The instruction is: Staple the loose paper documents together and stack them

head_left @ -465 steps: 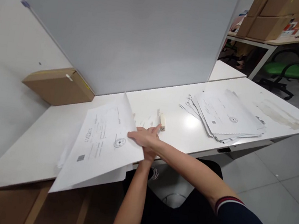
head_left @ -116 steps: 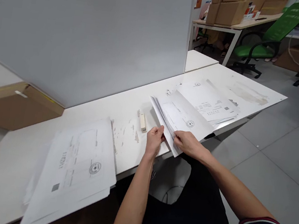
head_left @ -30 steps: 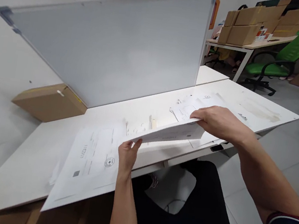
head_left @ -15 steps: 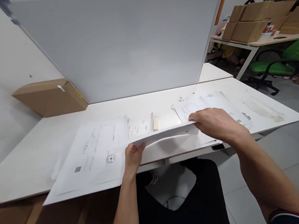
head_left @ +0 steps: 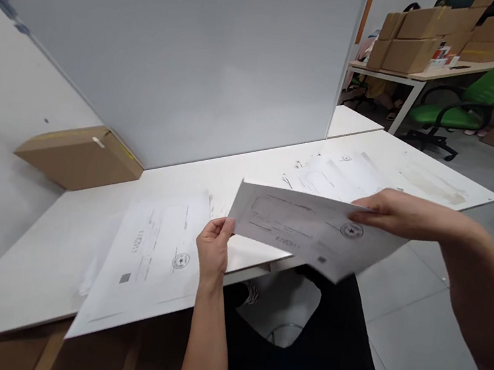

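Observation:
Between my hands a printed sheet of paper (head_left: 290, 222) is held tilted over the table's front edge, its round stamp near the right end. My left hand (head_left: 214, 245) pinches the sheet's left edge between thumb and fingers. On the right edge, by the stamp, my right hand (head_left: 401, 214) grips it with the thumb on top. Left of my left hand lies another printed sheet (head_left: 156, 270) with a round stamp and a small grey square, overhanging the front edge. Behind the held sheet, more printed papers (head_left: 345, 171) lie on the table.
The white table (head_left: 35, 253) carries a leaning whiteboard (head_left: 198, 74) at its back. A cardboard box (head_left: 76, 155) stands at the left by the wall. Farther right are a green chair (head_left: 485, 90) and stacked cardboard boxes (head_left: 408, 48) on another desk.
The held sheet, seen nearly edge-on before, has turned so its printed face shows. My right hand has moved right and slightly down; my left hand has shifted slightly left and up.

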`<state>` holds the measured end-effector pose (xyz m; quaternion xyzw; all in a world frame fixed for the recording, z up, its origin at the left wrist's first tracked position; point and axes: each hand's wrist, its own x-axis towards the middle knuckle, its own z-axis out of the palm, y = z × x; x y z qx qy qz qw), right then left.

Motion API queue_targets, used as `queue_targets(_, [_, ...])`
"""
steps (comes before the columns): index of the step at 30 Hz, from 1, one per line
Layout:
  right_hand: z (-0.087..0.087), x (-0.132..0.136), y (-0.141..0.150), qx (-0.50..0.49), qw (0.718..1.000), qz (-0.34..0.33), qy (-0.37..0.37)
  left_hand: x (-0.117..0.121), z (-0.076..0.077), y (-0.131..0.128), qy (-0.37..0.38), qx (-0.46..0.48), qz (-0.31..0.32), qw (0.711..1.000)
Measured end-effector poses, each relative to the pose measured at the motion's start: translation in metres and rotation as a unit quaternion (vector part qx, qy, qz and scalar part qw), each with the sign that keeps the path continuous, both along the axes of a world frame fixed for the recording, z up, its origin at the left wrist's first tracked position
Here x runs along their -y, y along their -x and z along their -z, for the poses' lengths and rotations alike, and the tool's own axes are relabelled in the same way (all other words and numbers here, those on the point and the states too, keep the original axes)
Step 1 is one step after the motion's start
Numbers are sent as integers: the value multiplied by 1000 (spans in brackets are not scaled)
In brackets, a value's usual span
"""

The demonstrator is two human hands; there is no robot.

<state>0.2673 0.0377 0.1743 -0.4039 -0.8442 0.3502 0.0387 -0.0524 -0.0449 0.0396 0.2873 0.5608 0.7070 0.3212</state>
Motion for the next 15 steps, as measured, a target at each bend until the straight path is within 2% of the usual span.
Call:
queue_targets(3, [41,9,-13,-35,980,21,196,-12,12,-4,23,-7,3,1000])
queue_targets(6, [96,33,-14,-101,947,76,296,-22,32,-5,93,-135,32,986])
queue_targets(9, [143,64,-12,-175,892,135,395,-29,49,-6,137,-239,23,961])
queue_targets(12, [165,87,-8,-218,835,234,447,-33,57,-5,130,-303,3,944])
queue_targets(15, [164,98,-5,-215,808,333,437,-37,59,-5,98,-380,15,920])
